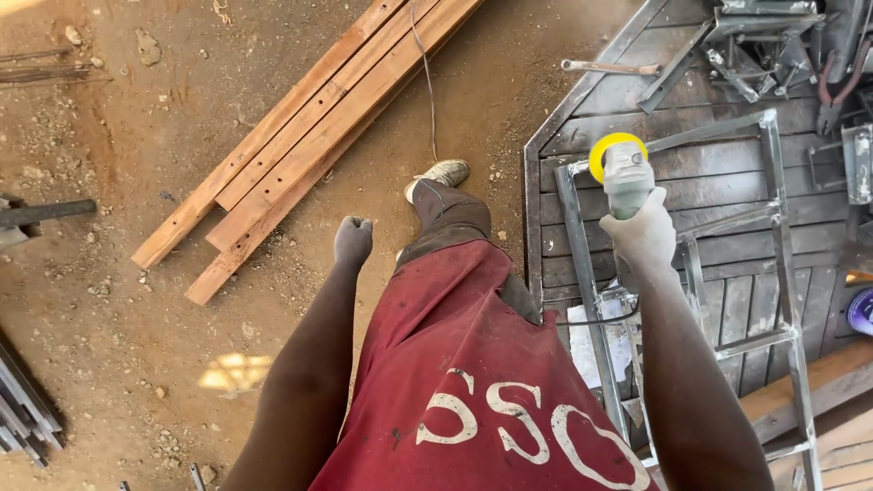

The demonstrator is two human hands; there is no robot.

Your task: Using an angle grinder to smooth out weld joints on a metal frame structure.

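Two hands (647, 235) in view: right one grips a grey angle grinder w/ yellow guard (624, 173), held over the grey welded steel frame (773, 214) on the dark plank worktop (700, 186). Left hand (353, 240) is fisted, empty, out to the side, prob. for balance.

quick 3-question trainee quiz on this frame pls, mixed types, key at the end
1. True or false: the right hand grips an angle grinder with a yellow disc guard, held over a metal frame.
2. The left hand is: A) holding a hammer, B) closed in a fist with nothing visible in it, C) resting on the wooden planks.
3. What surface do the wooden planks lie on?

Key: 1 true; 2 B; 3 bare dirt ground, to the person's left.
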